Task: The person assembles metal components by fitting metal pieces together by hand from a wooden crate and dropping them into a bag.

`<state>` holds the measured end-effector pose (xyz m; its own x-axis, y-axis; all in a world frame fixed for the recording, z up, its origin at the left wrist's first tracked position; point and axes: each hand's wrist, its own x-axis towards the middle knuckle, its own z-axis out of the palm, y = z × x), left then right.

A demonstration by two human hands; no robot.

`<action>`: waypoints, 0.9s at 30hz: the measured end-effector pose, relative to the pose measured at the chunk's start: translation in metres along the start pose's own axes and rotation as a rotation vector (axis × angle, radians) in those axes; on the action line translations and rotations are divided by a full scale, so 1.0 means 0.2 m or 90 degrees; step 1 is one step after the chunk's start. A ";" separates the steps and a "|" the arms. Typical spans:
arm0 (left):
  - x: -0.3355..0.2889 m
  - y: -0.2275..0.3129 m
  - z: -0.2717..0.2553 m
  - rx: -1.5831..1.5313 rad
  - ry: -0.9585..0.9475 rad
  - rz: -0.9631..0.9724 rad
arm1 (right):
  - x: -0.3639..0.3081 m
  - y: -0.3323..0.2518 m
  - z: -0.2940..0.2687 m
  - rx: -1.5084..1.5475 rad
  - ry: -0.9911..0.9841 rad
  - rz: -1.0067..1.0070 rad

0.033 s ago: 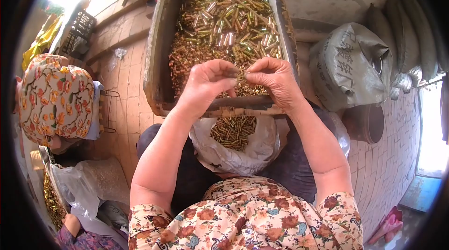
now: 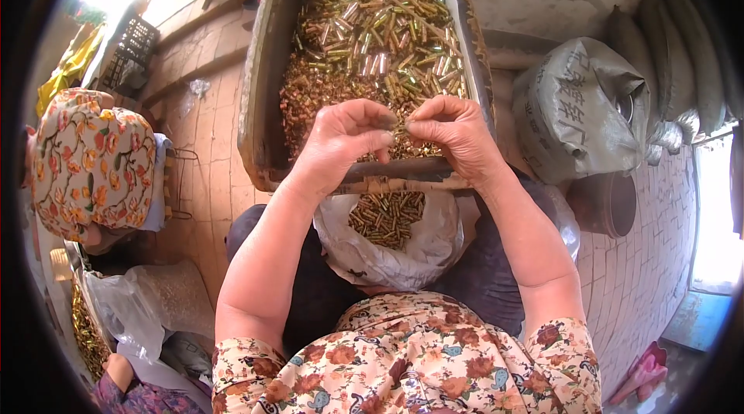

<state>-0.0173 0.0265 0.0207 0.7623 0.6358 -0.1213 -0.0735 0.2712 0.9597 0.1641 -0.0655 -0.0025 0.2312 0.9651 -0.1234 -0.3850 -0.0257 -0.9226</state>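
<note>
Over the near end of a wooden tray (image 2: pixel 258 96), my left hand (image 2: pixel 345 131) and my right hand (image 2: pixel 457 135) face each other, fingertips almost meeting. Each hand is closed in a pinch between thumb and forefinger. What they hold is too small and too hidden to name. Shiny gold and coppery metal tubes (image 2: pixel 372 27) fill the tray's far part. Smaller copper-coloured metal pieces (image 2: pixel 322 92) lie heaped at its near left, and more small parts are under my hands. Between my knees an open white sack (image 2: pixel 434 247) holds a pile of short brass-coloured metal parts (image 2: pixel 386 219).
A filled grey woven sack (image 2: pixel 550 104) stands right of the tray, with a brown bucket (image 2: pixel 603 203) beside it. At left sits a person in a floral top (image 2: pixel 93 162). Another person's hand (image 2: pixel 118 375) is at lower left, near more metal parts (image 2: pixel 89 329).
</note>
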 end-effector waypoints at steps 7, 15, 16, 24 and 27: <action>-0.01 -0.06 -0.03 -0.085 -0.087 -0.004 | -0.02 0.00 0.00 0.116 -0.077 0.032; -0.02 -0.09 -0.02 -0.177 -0.119 0.020 | -0.02 0.04 -0.03 0.207 -0.154 0.065; -0.02 -0.09 -0.02 -0.177 -0.119 0.020 | -0.02 0.04 -0.03 0.205 -0.153 0.063; -0.10 0.03 0.00 0.204 -0.248 -0.099 | -0.10 -0.17 -0.04 -0.201 -0.294 0.123; -0.11 0.01 0.01 0.315 -0.219 -0.057 | -0.15 -0.19 0.00 -0.406 -0.333 0.037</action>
<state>-0.0339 0.0118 0.0264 0.9217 0.3341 -0.1969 0.2450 -0.1081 0.9635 0.1714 -0.0929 0.0370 -0.2798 0.9503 -0.1366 0.2332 -0.0707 -0.9699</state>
